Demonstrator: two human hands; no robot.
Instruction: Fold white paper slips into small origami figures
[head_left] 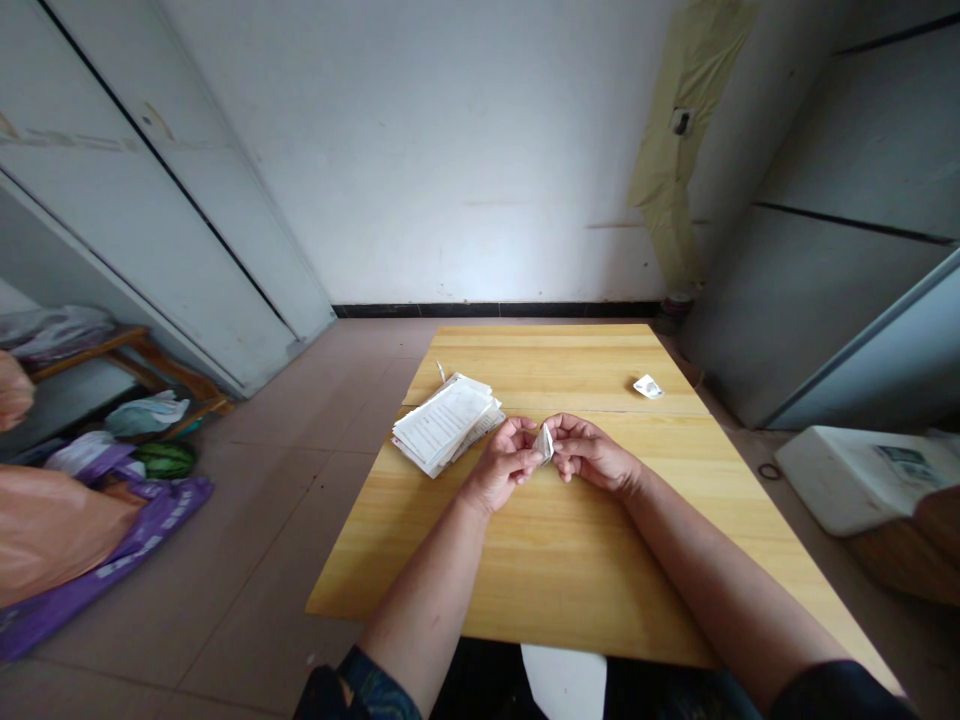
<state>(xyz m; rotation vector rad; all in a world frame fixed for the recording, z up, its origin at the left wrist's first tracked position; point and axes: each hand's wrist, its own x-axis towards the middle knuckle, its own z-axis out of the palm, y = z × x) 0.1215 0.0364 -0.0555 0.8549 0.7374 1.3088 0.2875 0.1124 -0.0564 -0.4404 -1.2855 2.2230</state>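
A small piece of folded white paper (545, 444), pointed at the top, is held above the middle of the wooden table (570, 560). My left hand (506, 465) pinches its left side between thumb and fingers. On the other side, my right hand (589, 452) grips it with closed fingertips. Fingers cover part of the paper, so its full shape is hidden. Just beyond my left hand lies a loose stack of printed paper sheets (446, 420).
Near the table's far right sits another small folded paper (648, 387). A thin white pen-like object (441, 371) lies behind the stack. On the floor are a purple bag (169, 510) and a watermelon (165, 460) at left, and a white box (840, 480) at right.
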